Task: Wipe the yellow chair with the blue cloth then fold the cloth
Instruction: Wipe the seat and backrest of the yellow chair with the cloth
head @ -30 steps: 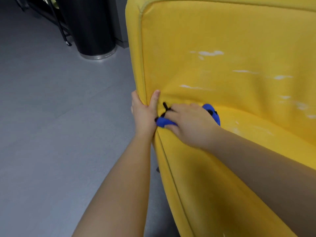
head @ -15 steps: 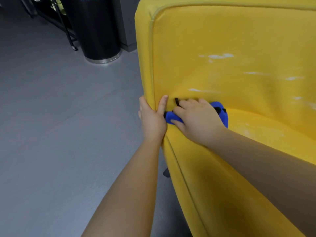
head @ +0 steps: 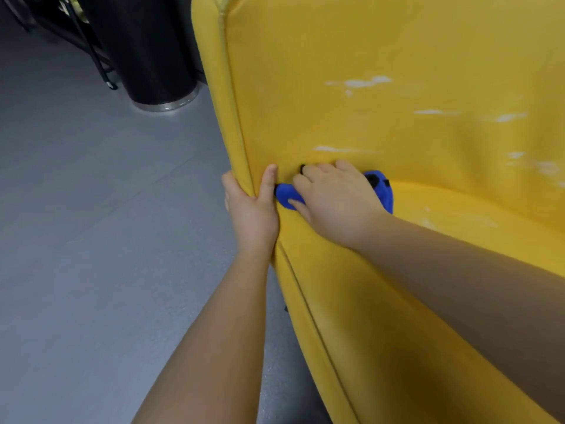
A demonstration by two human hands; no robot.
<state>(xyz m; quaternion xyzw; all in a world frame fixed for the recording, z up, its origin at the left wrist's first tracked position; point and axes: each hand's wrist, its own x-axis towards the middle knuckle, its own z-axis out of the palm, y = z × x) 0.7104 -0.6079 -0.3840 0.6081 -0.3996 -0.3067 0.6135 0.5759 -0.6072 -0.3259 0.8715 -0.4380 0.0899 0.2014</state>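
Note:
The yellow chair (head: pixel 382 102) fills the right side of the view, its backrest marked with white scuffs. My left hand (head: pixel 252 209) grips the chair's left edge where back and seat meet, thumb on the inside. My right hand (head: pixel 333 200) holds the bunched blue cloth (head: pixel 286 195) and presses it into the crease between backrest and seat. The cloth shows on both sides of that hand, with black trim on it; the rest is hidden under my palm.
Grey floor (head: pixel 91 240) spreads to the left of the chair. A black cylinder with a metal base ring (head: pixel 153 56) stands behind the chair at the top left, beside a thin black stand leg (head: pixel 101 65).
Both hands stay at the same spot on the chair. The view has shifted, so chair and hands sit further right in the frame. My right hand with the cloth has barely moved along the crease.

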